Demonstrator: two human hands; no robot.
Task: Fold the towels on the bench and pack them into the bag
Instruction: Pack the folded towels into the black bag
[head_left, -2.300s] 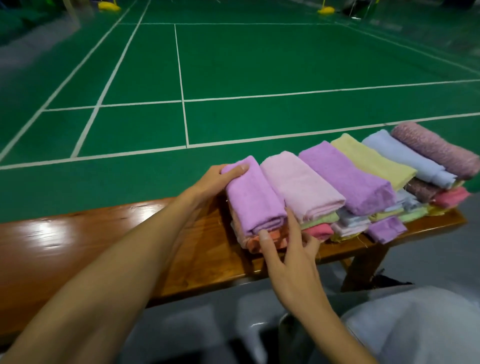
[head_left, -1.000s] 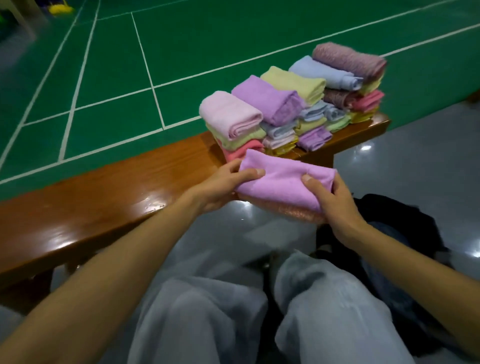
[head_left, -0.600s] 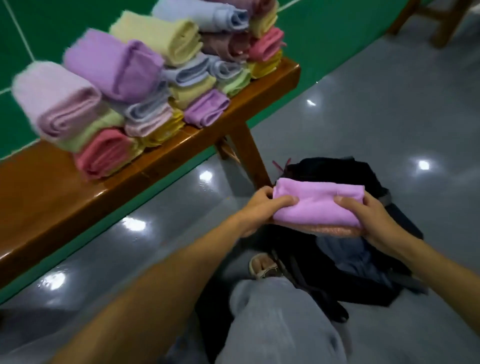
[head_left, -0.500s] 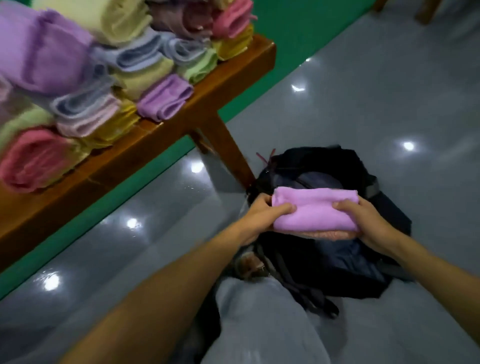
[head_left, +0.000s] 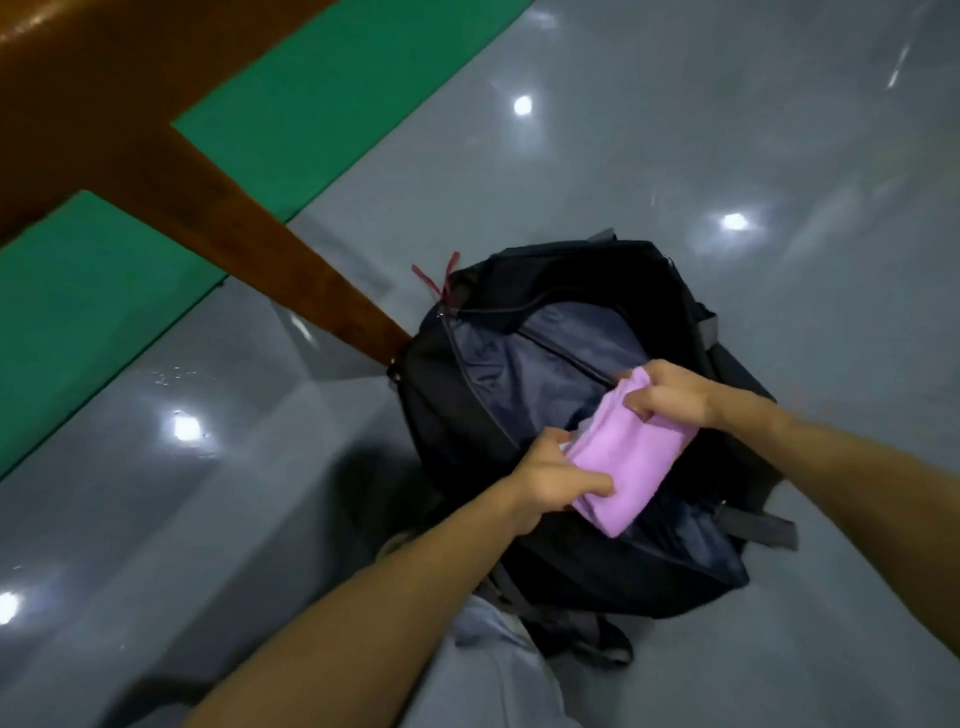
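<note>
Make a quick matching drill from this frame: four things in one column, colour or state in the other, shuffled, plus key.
Things:
1. folded towel
2. bag
3. bench leg
4. left hand

Colour or state:
A. brown wood, slanting down to the floor
B. pinching the towel's near end
C. black, unzipped, on the grey floor
D. purple, held over the bag's opening

Pairs: 1-D, 2-C, 3-A, 4-B
</note>
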